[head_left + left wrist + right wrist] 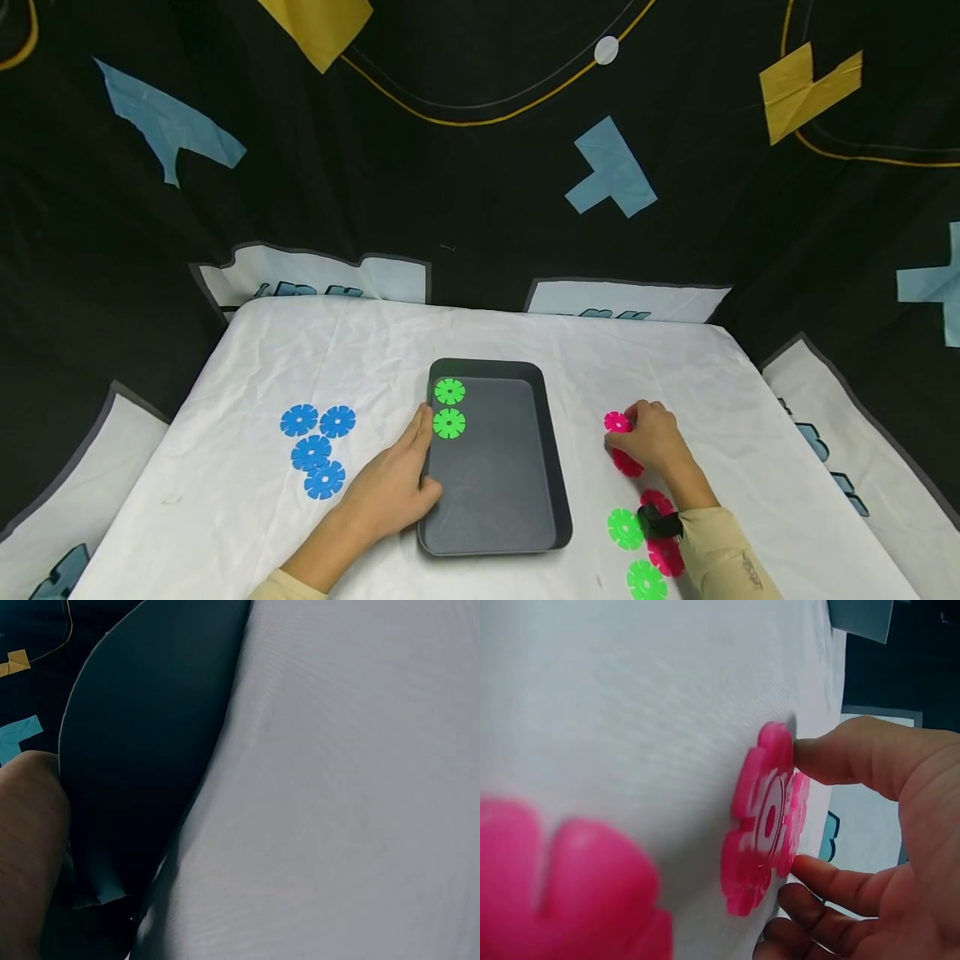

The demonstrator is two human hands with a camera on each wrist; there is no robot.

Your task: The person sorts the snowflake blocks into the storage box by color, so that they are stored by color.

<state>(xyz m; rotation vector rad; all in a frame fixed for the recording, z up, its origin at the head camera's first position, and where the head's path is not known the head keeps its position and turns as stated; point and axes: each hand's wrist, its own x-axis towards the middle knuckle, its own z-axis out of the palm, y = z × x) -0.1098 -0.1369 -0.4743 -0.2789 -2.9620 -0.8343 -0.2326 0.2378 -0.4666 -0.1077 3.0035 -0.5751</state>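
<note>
My left hand (397, 483) rests against the left side of a dark grey baking tray (495, 517), fingers straight along its edge and thumb at the rim. In the left wrist view, the tray's dark outer wall (150, 727) fills the upper left. Two green notched plastic discs (449, 423) lie in the tray's far left corner. On the right, my right hand (656, 442) pinches a pink notched disc (617, 422) by its edges, thumb and index finger on opposite sides. Another pink disc (759, 825) lies close by, partly under the hand in the head view.
Several blue discs (311, 452) lie in a group left of the tray. Two green discs (626, 529) and more pink discs (666, 557) lie near the right wrist, which wears a black band (660, 523). A white cloth (360, 342) covers the table; a black curtain hangs behind.
</note>
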